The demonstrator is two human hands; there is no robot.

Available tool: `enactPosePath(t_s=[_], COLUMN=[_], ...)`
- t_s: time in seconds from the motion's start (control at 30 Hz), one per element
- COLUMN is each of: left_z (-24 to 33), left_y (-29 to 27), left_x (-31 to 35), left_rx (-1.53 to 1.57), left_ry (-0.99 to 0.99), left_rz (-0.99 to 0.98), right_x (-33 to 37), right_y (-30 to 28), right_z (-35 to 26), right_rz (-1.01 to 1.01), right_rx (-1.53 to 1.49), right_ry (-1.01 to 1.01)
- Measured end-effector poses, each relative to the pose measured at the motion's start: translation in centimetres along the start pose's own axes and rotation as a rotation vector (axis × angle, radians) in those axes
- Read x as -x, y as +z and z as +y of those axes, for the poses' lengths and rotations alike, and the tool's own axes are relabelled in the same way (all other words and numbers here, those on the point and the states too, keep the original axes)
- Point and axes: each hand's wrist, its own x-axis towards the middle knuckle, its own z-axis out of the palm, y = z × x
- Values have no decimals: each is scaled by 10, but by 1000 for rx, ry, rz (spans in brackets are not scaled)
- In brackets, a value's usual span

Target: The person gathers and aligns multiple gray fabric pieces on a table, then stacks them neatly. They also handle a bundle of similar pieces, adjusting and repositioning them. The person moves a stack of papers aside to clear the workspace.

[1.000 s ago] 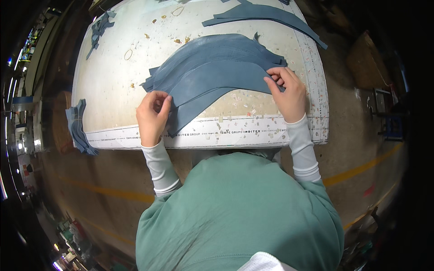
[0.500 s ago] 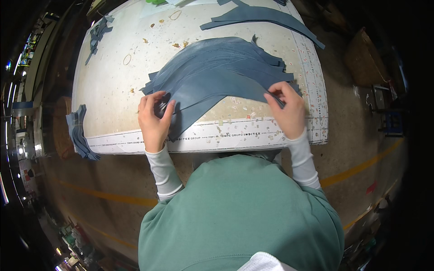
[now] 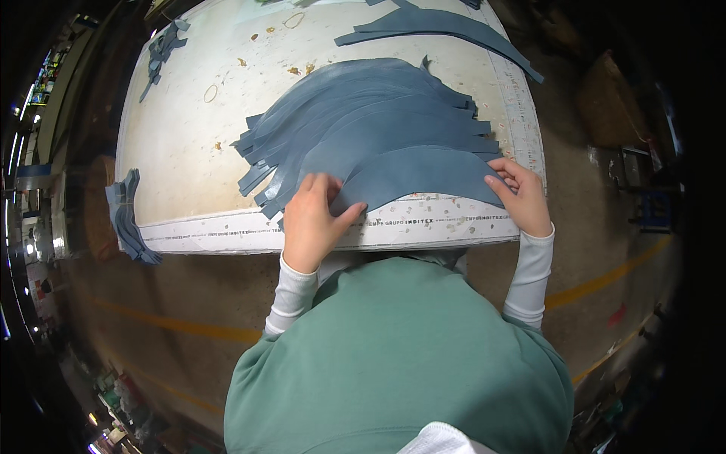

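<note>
You stand at a pale, scuffed bench [image 3: 189,151] whose near edge carries a white strip printed with dark lettering, and below it runs a brown floor [image 3: 151,303] crossed by a yellow painted line [image 3: 605,278]. The room around is dark; a brown box-like shape [image 3: 609,113] sits off to the right, too dim to make out further. In the middle of the bench lies a fanned stack of curved blue-grey cut pieces [image 3: 370,129], too overlapped to count exactly. Your left hand [image 3: 311,219] presses flat on the stack's near left end, fingers spread, its grip wide and closed on nothing. Your right hand [image 3: 522,195] pinches the right tip of the top piece [image 3: 416,174], its grip narrow on that edge. One long blue strip [image 3: 439,24] lies at the far side, well apart from the stack. A small blue scrap bundle [image 3: 162,47] sits at the far left corner, another bundle [image 3: 127,216] hangs over the left edge. Two rubber-band loops [image 3: 210,93] lie on the bare surface.
</note>
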Motion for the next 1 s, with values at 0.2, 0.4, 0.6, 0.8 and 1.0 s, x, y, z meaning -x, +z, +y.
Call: enactPosePath(t_s=[0.2,0.4,0.6,0.8,1.0], left_z=[-3,12,0,-31,-36], left_y=[-5,-35,-56,-47,-48], left_x=[-2,-35,-35,-11,9], left_rx=[103,923,997,885,313], left_ry=[41,69,124,33,-121], left_rz=[-168,111,386,350,238], right_x=[-19,-112,-228,-278,-217], right_y=[-28,-88,-122,-111,-91], right_z=[-25,-42,6,93,38], right_rz=[39,167,221,196,589], right_rx=[11,-101,-235,-79,568], right_ry=[-103,-412,-263,-13,-494])
